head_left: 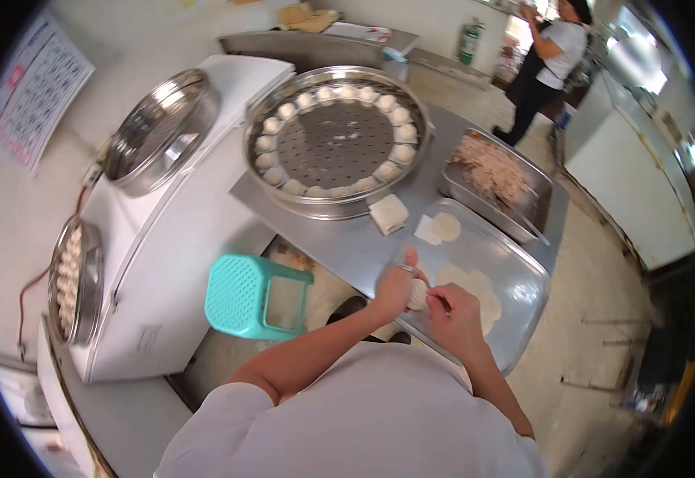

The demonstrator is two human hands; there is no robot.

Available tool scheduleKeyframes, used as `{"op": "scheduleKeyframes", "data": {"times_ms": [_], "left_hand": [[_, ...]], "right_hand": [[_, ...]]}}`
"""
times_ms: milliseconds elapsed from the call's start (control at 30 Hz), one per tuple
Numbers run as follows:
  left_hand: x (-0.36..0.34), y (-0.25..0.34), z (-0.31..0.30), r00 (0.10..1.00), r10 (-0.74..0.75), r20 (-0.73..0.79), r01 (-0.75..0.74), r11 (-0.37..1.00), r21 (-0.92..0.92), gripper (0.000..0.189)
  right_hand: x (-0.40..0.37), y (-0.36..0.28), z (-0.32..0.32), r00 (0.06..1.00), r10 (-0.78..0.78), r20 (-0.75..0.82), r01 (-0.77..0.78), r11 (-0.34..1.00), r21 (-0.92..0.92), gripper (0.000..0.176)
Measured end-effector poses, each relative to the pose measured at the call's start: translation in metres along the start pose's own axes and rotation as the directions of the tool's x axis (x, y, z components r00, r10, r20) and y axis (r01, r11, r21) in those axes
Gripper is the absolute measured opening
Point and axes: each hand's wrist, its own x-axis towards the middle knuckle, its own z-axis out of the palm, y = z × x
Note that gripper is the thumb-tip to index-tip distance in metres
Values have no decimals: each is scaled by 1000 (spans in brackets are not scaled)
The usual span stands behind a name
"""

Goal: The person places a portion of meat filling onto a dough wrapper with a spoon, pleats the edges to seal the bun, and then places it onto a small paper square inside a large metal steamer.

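Observation:
A small, pale dumpling (417, 295) sits in my left hand (394, 288), whose fingers curl around it. My right hand (456, 312) is closed in a pinch at the dumpling's right edge. Both hands are over the near left side of a shallow metal tray (522, 296). Flat round dough wrappers (475, 280) lie on that tray, and one more wrapper (445, 227) rests at its far end beside a white paper square (427, 230). Beyond it, a deep metal pan (545, 191) contains pinkish minced filling (487, 166) and a utensil with a long handle.
A round steamer tray (335, 209) has dumplings ringed inside its rim. Near it stands a white paper stack (389, 213). A turquoise stool (240, 296) is on the floor at left. Another steamer pan (136, 171) rests on a white freezer (180, 231). A co-worker (554, 60) stands far right.

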Motion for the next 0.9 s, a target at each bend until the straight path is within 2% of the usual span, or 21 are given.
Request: {"op": "scheduleKeyframes", "data": {"times_ms": [33,100,300,433,533,633,700,833,900], "left_hand": [[-9,5,4,998,-56,-3,56,998,-17,80],[-25,4,11,1000,-14,-6,13,994,-112,80],[-46,-4,10,998,-5,-67,-7,985,-174,76],[-45,-4,10,988,-53,-144,29,986,-163,76],[-52,1,14,976,-4,-218,-16,996,-92,78],[-53,-3,13,974,108,-200,-126,989,-82,78],[-53,-2,12,987,46,-152,-62,993,-99,78],[-59,15,9,989,-109,-102,97,989,-116,77],[-56,13,5,994,-77,-79,72,995,-75,79]], "right_hand": [[-3,6,-1,1000,1,24,0,1000,-16,8],[-10,19,-1,998,0,66,3,999,-53,8],[-12,-3,5,993,90,74,-103,975,198,2],[-9,11,5,990,-63,125,47,991,126,4],[-4,11,6,982,-91,163,70,989,134,3],[-5,6,3,982,-57,177,29,987,158,4],[0,11,1,980,0,200,-25,992,122,6],[6,4,-4,982,-5,187,-30,982,184,5],[7,1,-3,985,12,173,-57,965,257,5]]}}
